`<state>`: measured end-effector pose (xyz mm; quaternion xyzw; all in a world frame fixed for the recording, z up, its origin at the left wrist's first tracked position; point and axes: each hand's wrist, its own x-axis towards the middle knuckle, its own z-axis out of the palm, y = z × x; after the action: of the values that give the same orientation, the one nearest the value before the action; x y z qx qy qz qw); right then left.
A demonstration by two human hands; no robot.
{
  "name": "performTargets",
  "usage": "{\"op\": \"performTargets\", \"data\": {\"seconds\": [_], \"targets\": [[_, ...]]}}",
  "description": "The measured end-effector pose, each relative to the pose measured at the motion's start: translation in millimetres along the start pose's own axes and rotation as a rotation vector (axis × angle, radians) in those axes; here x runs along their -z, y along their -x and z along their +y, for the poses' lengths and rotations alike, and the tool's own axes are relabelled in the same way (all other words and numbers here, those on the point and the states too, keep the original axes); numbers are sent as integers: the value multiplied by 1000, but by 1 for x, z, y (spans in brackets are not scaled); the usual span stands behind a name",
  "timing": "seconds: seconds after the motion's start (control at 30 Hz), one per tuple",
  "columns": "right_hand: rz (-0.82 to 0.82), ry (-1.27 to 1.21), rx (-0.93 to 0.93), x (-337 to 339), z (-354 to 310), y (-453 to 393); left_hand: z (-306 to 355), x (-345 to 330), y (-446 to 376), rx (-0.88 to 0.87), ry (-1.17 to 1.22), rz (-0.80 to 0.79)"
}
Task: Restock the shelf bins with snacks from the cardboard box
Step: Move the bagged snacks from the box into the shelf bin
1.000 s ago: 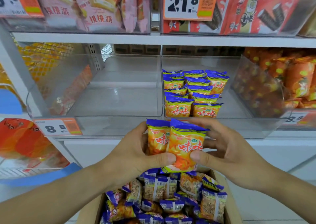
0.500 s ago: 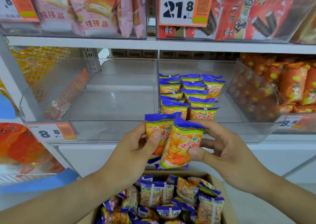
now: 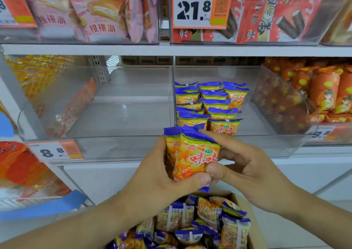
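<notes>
Two snack packets [image 3: 192, 153] held upright and overlapping, in front of the clear shelf bins and above the cardboard box [image 3: 255, 229]. Left hand [image 3: 160, 178] wrapped round the pair from the left, thumb pressed across the lower front of the nearer packet. Right hand [image 3: 245, 167] pinching the same pair from the right — thumb tip at the lower right corner, fingers curled over the blue top edge. Front packet yellow and orange with red characters and blue sealed ends; second packet tucked just behind it, showing to its left.

Right-hand bin [image 3: 266, 142] on the middle shelf partly filled: rows of matching packets [image 3: 209, 104] standing upright along its left side. Left-hand bin [image 3: 122, 148] beside it, sharing a clear divider, with an orange price tag [image 3: 55, 150] reading 8.8 at its front left corner.

Cardboard box low in the frame, open, holding a loose heap of the same snacks [image 3: 190, 222] — many turned back side up.

Above, on the upper shelf, pink cake packs [image 3: 80, 12] at left and red wafer-roll packs [image 3: 276, 11] at right, behind a 21.8 tag [image 3: 198, 5]. Orange bags [image 3: 323, 90] in the bin at far right.
</notes>
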<state>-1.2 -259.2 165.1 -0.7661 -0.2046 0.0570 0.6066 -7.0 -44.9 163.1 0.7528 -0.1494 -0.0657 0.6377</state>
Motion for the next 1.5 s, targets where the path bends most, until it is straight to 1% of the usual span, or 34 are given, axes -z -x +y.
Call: {"op": "performTargets", "data": {"seconds": [0.1,0.17,0.27,0.3,0.33,0.37,0.4,0.43,0.47,0.5,0.53,0.57,0.67,0.77,0.83,0.87,0.97,1.0,1.07,1.13,1.17,1.23,1.37,1.5], "targets": [[-67,53,34,7,-1,0,-5,5,-6,1,-36,-49],[-54,139,70,11,-4,0,0,5,-5,-17,-70,-60],[-66,209,103,18,-7,7,10,9,-8,-19,-152,-147],[-84,208,100,19,-9,1,1,17,3,-73,-146,-204],[-94,217,87,18,-10,-3,-23,22,-2,-59,-115,-101],[-103,192,36,18,-13,-9,-50,30,-18,-32,-42,53],[-105,151,-52,19,-15,-14,-64,29,-30,40,59,122],[-130,109,-104,21,-15,-17,-64,26,-31,20,48,95],[-161,111,-73,24,-14,-15,-46,23,-19,-51,-128,-22],[-161,106,-24,26,-13,-12,-24,18,-6,-138,-226,-170],[-161,117,11,29,-12,-6,-6,15,-5,-214,-384,-249],[-145,85,1,32,-12,-2,7,4,-19,-185,-465,-173],[-99,75,-1,41,-10,1,4,-2,-28,-280,-405,-155],[-59,117,8,49,-14,-1,3,-10,-33,-298,-412,-169],[-8,136,33,58,-15,-1,4,-12,-35,-347,-413,-124],[23,132,41,63,-16,0,4,-13,-38,-383,-442,-61],[164,80,88,78,-22,0,0,-9,-54,-482,-587,141],[224,82,119,84,-24,-1,-4,-7,-59,-503,-629,185],[362,112,175,103,-29,-8,-14,-2,-68,-479,-687,221],[459,203,192,127,-32,-21,-25,0,-75,-432,-724,217],[486,265,175,139,-32,-30,-30,0,-78,-430,-762,216],[511,345,85,159,-31,-48,-40,-1,-82,-447,-851,207],[433,425,-130,180,-26,-80,-50,1,-85,-462,-1001,190],[389,491,-236,180,-1,-94,-55,2,-85,-484,-1038,206]]}}
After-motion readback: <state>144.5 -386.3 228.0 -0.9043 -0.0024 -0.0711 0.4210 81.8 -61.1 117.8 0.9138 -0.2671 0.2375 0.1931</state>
